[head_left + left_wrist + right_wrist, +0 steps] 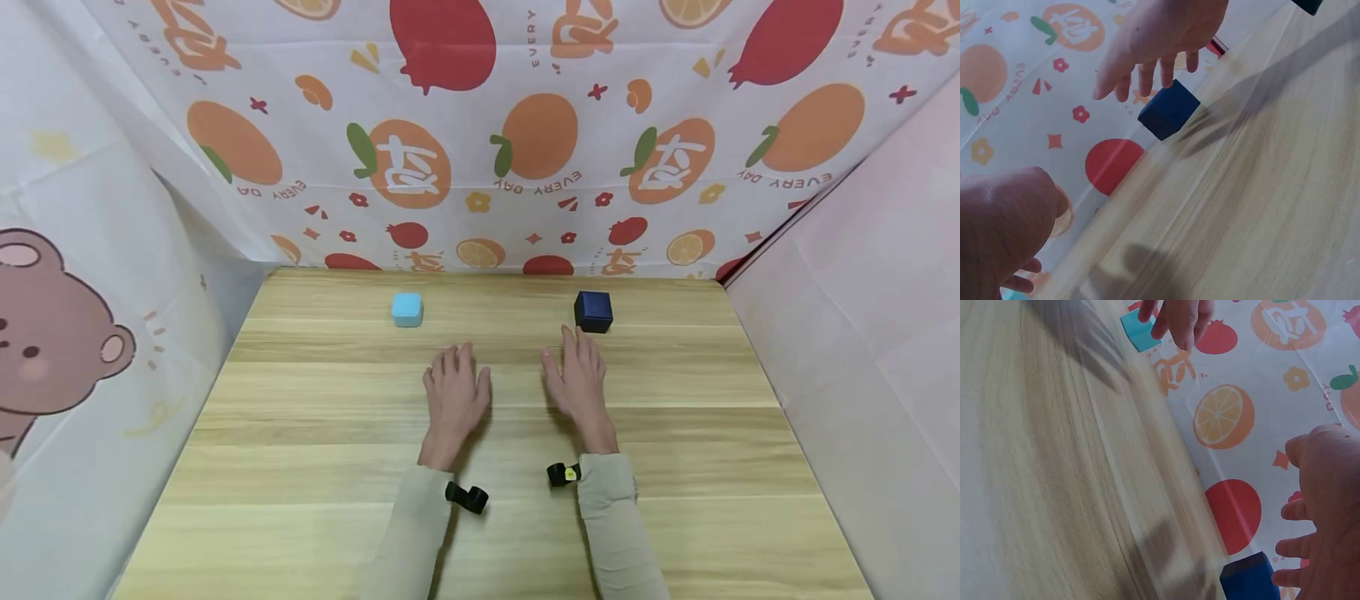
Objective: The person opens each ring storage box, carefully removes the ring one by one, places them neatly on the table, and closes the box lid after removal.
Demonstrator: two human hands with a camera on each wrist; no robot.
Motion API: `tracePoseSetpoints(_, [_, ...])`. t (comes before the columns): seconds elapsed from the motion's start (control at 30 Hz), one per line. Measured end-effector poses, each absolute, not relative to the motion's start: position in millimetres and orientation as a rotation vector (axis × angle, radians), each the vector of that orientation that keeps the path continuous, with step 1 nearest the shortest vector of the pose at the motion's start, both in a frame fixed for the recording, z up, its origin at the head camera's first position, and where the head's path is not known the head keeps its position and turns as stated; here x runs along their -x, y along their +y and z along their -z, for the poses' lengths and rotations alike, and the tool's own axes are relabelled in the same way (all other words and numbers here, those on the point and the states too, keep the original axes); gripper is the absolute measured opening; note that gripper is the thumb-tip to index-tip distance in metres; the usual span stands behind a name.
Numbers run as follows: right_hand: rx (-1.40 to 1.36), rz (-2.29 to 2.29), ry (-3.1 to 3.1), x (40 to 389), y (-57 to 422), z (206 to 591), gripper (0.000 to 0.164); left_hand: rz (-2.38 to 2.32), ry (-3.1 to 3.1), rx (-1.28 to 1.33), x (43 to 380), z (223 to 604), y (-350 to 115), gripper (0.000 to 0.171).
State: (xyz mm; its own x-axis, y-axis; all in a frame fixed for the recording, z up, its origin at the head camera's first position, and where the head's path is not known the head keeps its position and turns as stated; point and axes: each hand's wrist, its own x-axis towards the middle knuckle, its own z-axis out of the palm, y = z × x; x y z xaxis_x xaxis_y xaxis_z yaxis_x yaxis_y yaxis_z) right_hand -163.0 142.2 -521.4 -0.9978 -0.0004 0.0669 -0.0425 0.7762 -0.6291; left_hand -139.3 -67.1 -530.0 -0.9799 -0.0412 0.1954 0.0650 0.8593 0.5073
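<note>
We have the wood-grain surface [300,467] below us, and its back edge is the one to mind: both cubes sit near it, so we should bring them toward us rather than shove them away. Our left hand [456,404] hovers over the middle, fingers loosely spread, holding nothing; our right hand [580,385] is likewise spread and unladen, its shadow apart from it. The step looks like a reach, so we would do well to lower both before closing. The dark cube [593,312] lies toward the back right corner, just beyond our right fingertips; we should set thumb and fingers on opposite faces, lest a forward nudge spin it. The blue cube [407,309], slightly smaller, lies toward the back left corner, farther from our left fingers, so that hand needs the longer, leftward reach.
</note>
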Motion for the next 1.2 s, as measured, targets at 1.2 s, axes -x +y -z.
tracePoseSetpoints(1.2, [-0.145, -0.965, -2.832, 182.2, 173.9, 485.3, 0.062, 0.639, -2.714, 0.324, 185.1, 507.3, -25.6, 0.041])
